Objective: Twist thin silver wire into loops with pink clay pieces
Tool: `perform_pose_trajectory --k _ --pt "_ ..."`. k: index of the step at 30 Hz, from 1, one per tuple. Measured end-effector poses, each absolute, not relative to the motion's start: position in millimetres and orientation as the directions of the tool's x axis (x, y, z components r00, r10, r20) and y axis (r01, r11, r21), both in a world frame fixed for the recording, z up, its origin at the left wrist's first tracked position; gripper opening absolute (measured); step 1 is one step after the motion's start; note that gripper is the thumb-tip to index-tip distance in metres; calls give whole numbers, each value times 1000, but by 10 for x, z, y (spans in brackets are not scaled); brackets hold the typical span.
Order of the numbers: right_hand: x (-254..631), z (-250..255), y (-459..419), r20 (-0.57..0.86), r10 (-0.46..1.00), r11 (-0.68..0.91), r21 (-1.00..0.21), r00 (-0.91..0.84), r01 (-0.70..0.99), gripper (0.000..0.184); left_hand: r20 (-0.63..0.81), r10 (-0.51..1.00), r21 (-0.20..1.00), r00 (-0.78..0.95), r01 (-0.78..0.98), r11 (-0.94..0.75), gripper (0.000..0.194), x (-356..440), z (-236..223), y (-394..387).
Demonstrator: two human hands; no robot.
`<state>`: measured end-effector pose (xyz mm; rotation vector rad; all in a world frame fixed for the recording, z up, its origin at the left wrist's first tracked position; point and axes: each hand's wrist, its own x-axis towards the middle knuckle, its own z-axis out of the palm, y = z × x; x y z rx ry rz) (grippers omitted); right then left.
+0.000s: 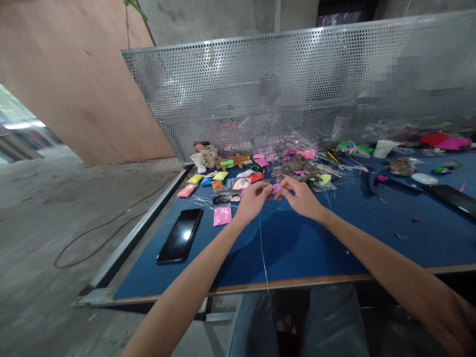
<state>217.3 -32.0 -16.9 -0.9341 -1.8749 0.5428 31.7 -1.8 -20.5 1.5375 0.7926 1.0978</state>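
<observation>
Over the blue tabletop (pixel 286 248), my left hand (pixel 255 198) and my right hand (pixel 299 198) meet at the fingertips. Both are closed in a pinch on a small purple piece (pixel 275 187), mostly hidden by the fingers; it looks soft, like modelling clay. A thin pale wire or thread (pixel 262 248) hangs below my left hand and passes over the table's front edge. Just beyond my hands lies a heap of grey-brown fuzzy material (pixel 297 167) and clear plastic. A pink packet (pixel 222 216) lies left of my left wrist, near some thin wires (pixel 203 202).
A black phone (pixel 180 235) lies at the left. Several coloured packets, among them a yellow one (pixel 195 179) and a red one (pixel 256 177), sit behind it. A perforated metal panel (pixel 238 89) borders the back. At the right are a white oval object (pixel 424 179) and a dark device (pixel 451 197).
</observation>
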Motion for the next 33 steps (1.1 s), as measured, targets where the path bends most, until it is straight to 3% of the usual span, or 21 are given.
perform_pose_trajectory --k 6,11,17,20,26,33 --pt "2125 -214 -357 616 743 664 -628 -262 405 8 142 902 980 407 -183 -71 31 277 -112 -89" --pt "2127 -187 -372 656 703 700 -575 -273 424 12 223 910 971 348 -161 -177 33 272 -79 -98" --pt "2137 -160 -389 742 650 725 -542 -163 425 15 263 917 963 299 -132 -234 33 294 -115 -73" --pt "2102 -161 -370 740 670 720 -626 -65 300 19 273 911 961 309 -124 -246 33 292 -112 -66" --pt "2119 -151 -284 556 830 546 -823 -30 -158 26 332 879 943 343 -94 -319 32 259 -57 -74" --pt "2249 -35 -354 458 856 417 -885 -240 -206 32 399 801 890 447 23 -456 32 280 -84 -138"
